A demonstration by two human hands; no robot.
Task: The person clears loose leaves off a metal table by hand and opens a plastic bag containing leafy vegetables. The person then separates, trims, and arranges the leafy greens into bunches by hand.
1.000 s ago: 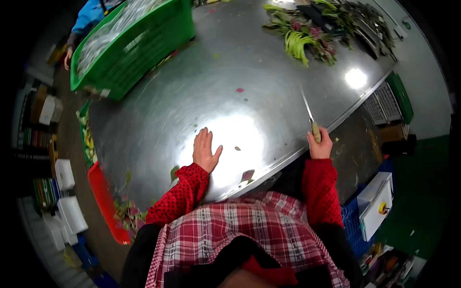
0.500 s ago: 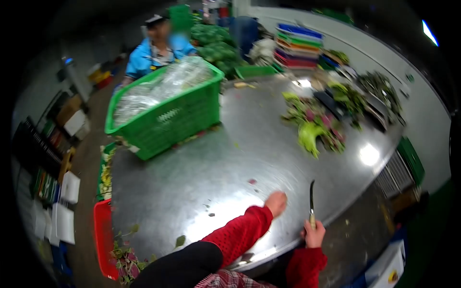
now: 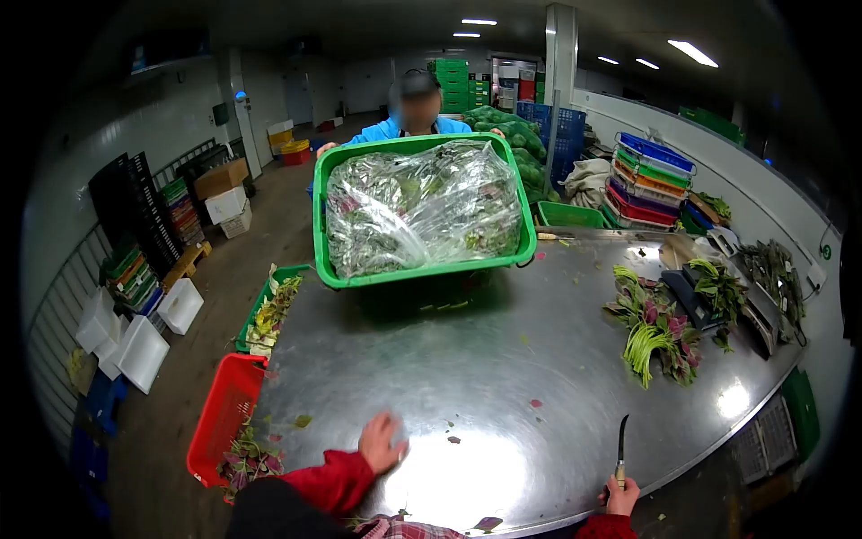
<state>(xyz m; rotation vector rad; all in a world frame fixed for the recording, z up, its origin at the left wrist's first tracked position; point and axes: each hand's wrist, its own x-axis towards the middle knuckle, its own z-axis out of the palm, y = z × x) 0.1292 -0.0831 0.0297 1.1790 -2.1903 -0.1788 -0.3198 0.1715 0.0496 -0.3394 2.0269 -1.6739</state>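
My right hand [image 3: 620, 497] is closed round the pale handle of a small curved knife [image 3: 621, 447], its dark blade pointing up and away near the table's front edge. Low over the left part of the metal table [image 3: 557, 341], or touching it, is my left hand [image 3: 383, 442], empty, with its fingers apart and slightly blurred. Small leaf scraps [image 3: 454, 439] lie around it. Across the table, a person in blue [image 3: 364, 133] holds a green crate [image 3: 422, 276] by its two ends, tilted towards me. Clear plastic [image 3: 422, 202] covers leafy greens inside it.
Bunches of green and purple leafy stems [image 3: 660, 337] lie at the right, beside a dark scale-like device [image 3: 691, 296]. At the left edge stand a red crate [image 3: 211, 431] with leaves and a green crate [image 3: 244, 337] of trimmings. Colourful stacked crates [image 3: 642, 184] stand at the back right.
My view has lifted and turned. My left hand has moved left across the table. The person's green crate is now raised and tipped towards me, showing its contents. The knife stays in my right hand.
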